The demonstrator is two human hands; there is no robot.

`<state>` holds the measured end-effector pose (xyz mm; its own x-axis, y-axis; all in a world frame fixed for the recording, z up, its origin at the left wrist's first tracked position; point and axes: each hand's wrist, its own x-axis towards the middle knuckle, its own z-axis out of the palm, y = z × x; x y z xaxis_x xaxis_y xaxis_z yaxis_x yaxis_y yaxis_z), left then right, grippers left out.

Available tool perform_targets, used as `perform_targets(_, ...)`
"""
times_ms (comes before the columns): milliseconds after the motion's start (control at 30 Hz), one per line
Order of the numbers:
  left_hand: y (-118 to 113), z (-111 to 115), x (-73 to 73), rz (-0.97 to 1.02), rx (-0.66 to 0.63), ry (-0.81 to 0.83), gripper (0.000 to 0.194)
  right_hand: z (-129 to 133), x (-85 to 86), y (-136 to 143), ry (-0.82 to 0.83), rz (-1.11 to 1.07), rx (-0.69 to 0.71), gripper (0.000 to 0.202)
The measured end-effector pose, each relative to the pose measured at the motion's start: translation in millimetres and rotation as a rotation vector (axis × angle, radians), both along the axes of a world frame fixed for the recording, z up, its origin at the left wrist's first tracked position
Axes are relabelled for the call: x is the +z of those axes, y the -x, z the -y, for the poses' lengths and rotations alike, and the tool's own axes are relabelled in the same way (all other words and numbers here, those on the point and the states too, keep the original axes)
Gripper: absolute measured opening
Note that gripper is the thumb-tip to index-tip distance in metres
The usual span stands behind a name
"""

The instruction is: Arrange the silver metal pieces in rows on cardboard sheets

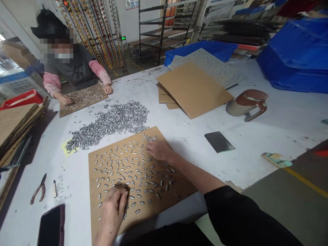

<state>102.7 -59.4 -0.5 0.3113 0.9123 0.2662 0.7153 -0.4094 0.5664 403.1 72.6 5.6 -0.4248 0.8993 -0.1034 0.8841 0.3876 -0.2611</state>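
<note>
A brown cardboard sheet (169, 194) lies on the white table in front of me, covered with several small silver oval metal pieces (123, 160). My left hand (114, 205) rests on the sheet's near edge, fingertips curled down onto a few pieces. My right hand (160, 149) lies flat, palm down, on the sheet's far right part, fingers pointing left over the pieces. A large heap of the same silver pieces (112, 123) sits on the table just beyond the sheet.
A co-worker across the table has both hands on another cardboard sheet (82, 99). Stacked cardboard (192, 87), a brown jug (247, 104), a dark plate (219, 141), pliers (38, 189), a phone (51, 227), blue bins (297, 58).
</note>
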Motion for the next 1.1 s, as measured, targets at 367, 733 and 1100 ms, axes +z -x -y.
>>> perform_targets(367, -1.5, 1.0, 2.8, 0.006, -0.026, -0.037, 0.021, 28.2, 7.5, 8.6, 0.089, 0.042, -0.063, 0.020)
perform_targets(733, 0.0, 4.6, 0.1, 0.008, -0.020, -0.049, 0.022, 37.3, 14.2, 10.5, 0.038, -0.002, -0.006, 0.019)
perform_targets(1100, -5.8, 6.0, 2.1, 0.006, -0.028, -0.024, 0.022, 44.1, 11.9, 15.4, 0.157, -0.127, -0.065, 0.019)
